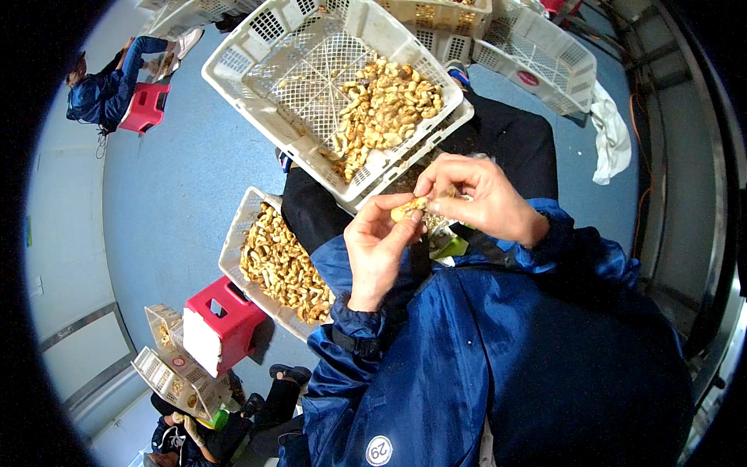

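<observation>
In front of my body, my left hand (377, 247) pinches a small yellow-brown mushroom (405, 209) between thumb and fingers. The fingertips of my right hand (490, 201) are closed on the mushroom's other end; they partly hide that end. Just beyond my hands, a white plastic crate (299, 97) rests tilted over my knees, with a heap of similar mushrooms (393, 101) on its right side. Pale scraps (438, 226) and a green item (451, 248), partly covered, lie below my hands.
At my left stands another crate (233, 233) full of mushrooms, beside a red stool (237, 327). More crates (537, 58) are at the far right, near a white cloth (611, 136). One person (101, 97) sits far left; another (187, 436) is at the lower left.
</observation>
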{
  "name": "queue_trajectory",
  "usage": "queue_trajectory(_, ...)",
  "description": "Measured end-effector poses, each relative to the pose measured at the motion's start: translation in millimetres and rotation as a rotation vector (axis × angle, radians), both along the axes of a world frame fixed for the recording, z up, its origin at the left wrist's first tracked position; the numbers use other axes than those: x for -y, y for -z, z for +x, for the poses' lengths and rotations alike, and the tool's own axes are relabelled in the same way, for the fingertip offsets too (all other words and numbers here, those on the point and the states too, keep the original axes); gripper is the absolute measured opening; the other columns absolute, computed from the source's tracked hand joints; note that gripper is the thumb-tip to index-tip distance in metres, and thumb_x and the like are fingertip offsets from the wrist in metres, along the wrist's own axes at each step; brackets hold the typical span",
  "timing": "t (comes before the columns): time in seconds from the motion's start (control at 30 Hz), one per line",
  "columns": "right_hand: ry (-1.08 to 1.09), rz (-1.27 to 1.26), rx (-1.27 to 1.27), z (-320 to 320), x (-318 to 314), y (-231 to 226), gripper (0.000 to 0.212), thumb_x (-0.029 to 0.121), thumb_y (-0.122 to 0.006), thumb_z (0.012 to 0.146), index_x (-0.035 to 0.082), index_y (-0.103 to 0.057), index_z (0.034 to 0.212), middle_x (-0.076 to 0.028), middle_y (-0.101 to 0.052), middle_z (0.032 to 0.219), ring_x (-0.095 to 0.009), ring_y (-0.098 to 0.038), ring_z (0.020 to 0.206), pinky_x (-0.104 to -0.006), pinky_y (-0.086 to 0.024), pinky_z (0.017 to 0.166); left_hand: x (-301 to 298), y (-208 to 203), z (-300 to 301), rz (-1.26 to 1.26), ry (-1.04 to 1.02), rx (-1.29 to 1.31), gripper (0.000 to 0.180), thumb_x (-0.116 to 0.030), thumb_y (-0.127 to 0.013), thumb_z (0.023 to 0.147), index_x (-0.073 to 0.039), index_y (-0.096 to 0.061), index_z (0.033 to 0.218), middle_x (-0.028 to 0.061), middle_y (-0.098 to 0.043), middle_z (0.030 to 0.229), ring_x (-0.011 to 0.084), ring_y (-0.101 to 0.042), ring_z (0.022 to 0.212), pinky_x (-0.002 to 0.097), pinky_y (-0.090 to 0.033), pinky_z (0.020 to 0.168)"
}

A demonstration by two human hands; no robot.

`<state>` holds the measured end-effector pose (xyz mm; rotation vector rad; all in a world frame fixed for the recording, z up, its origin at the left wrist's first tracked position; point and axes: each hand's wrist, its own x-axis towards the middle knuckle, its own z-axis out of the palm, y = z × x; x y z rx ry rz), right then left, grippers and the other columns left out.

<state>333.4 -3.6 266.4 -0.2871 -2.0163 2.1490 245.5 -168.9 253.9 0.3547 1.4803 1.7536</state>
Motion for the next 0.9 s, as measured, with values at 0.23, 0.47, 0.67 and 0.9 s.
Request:
queue_trajectory(0.23, 0.003, -0.204, 0.079, -0.4, -3.3, 5.4, 0.002, 0.002, -0.064, 0.082, 0.001, -0.063, 0.08, -0.004, -0.065, 0.085, -0.01, -0.059, 0.081, -0.0253, -0.047, 0.073, 1.7, 11.6, 0.5, 0.003, -0.012, -0.582, 0.018, 0.007, -0.065, 0.081, 0.004, -0.062, 0.099, 0.0083, -0.066, 0.093, 0.013, -0.062, 0.081, 0.0241, -0.05, 0.073)
queue_trajectory(0.47, 0.025, -0.177, 0.109, -5.7, -8.2, 10.3, 0.005, 0.002, -0.063, 0.083, -0.002, -0.065, 0.083, -0.007, -0.067, 0.078, -0.011, -0.062, 0.073, -0.0253, -0.049, 0.067, 3.7, 1.2, -8.4, -0.007, -0.023, -0.969, 0.022, 0.013, -0.063, 0.073, 0.003, -0.062, 0.093, 0.0122, -0.065, 0.095, 0.0181, -0.062, 0.085, 0.0267, -0.049, 0.075)
queue_trajectory(0.67, -0.213, 0.248, 0.206, 7.7, -36.7, 20.0, 0.011, 0.008, -0.066, 0.077, -0.002, -0.066, 0.082, -0.009, -0.067, 0.076, -0.014, -0.063, 0.074, -0.0283, -0.049, 0.07, 91.7, -34.7, -61.4, -0.531, -0.246, -0.968, 0.036, 0.017, -0.051, 0.07, 0.002, -0.061, 0.102, 0.0129, -0.062, 0.109, 0.0212, -0.06, 0.104, 0.0331, -0.049, 0.09)
queue_trajectory(0.9, -0.106, 0.308, 0.157, -7.0, -44.7, 44.1, 0.015, 0.004, -0.063, 0.072, 0.0, -0.048, 0.07, -0.006, -0.05, 0.07, -0.018, -0.049, 0.067, -0.0326, -0.039, 0.062, 55.2, -9.8, -103.3, -0.601, 0.047, -0.7, 0.027, -0.007, -0.058, 0.09, -0.001, -0.059, 0.116, 0.0095, -0.065, 0.096, 0.0161, -0.063, 0.084, 0.0277, -0.05, 0.07)
